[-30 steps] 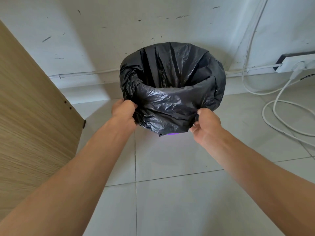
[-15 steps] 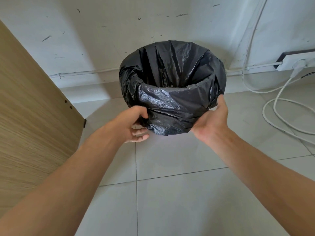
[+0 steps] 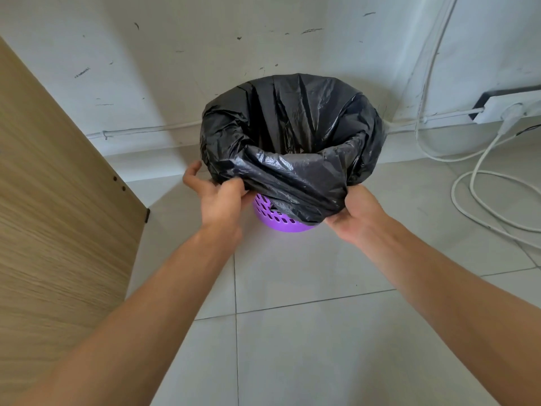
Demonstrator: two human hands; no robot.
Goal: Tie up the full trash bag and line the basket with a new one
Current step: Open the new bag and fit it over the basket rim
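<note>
Black crinkled plastic trash bag [image 3: 292, 148] sits folded over my round purple slotted basket [image 3: 278, 219] on the floor; left hand [image 3: 222, 197] and right hand [image 3: 355, 213] pinch its hem. Lining looks nearly finished; no tied bag is in sight.

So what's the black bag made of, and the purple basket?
The black bag looks like thin plastic film: it crinkles, folds and shines in patches. The purple basket looks like hard moulded plastic, smooth, with neat rows of little slots cut through its wall.
</note>
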